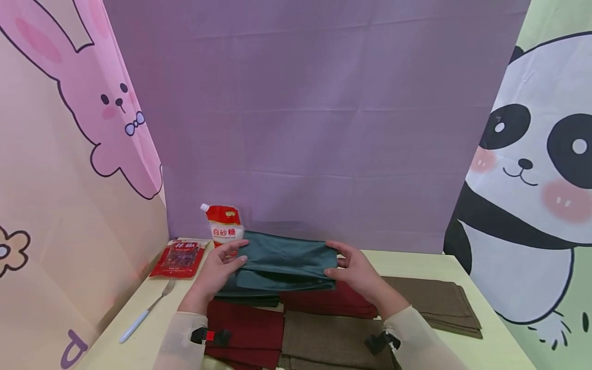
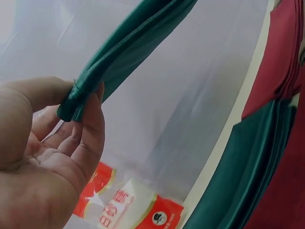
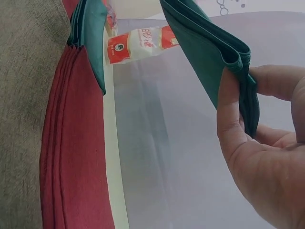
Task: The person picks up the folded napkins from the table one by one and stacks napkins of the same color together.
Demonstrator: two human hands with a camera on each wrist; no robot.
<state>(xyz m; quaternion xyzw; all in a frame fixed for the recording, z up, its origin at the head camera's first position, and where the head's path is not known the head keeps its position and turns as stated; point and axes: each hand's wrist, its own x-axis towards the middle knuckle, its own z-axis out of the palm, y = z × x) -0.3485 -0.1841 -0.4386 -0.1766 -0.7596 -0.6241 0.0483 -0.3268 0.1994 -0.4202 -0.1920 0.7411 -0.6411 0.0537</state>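
A folded dark green cloth (image 1: 287, 262) is held up in both hands above the back of the table. My left hand (image 1: 215, 272) pinches its left end between thumb and fingers. At the opposite end, my right hand (image 1: 358, 272) pinches it the same way; several folded layers show in the right wrist view, where the cloth (image 3: 214, 52) hangs between thumb and fingers. Below it lies a stack of green cloths (image 2: 238, 167), partly hidden in the head view. Folded red cloths (image 1: 333, 300) lie beside that stack, under the right hand.
More red cloths (image 1: 245, 329) and brown cloths (image 1: 333, 341) lie in front, with another brown stack (image 1: 435, 303) at right. A white sugar pouch (image 1: 226, 226) with red ends stands behind the left hand. A red packet (image 1: 179, 259) and a fork (image 1: 148, 311) lie at left.
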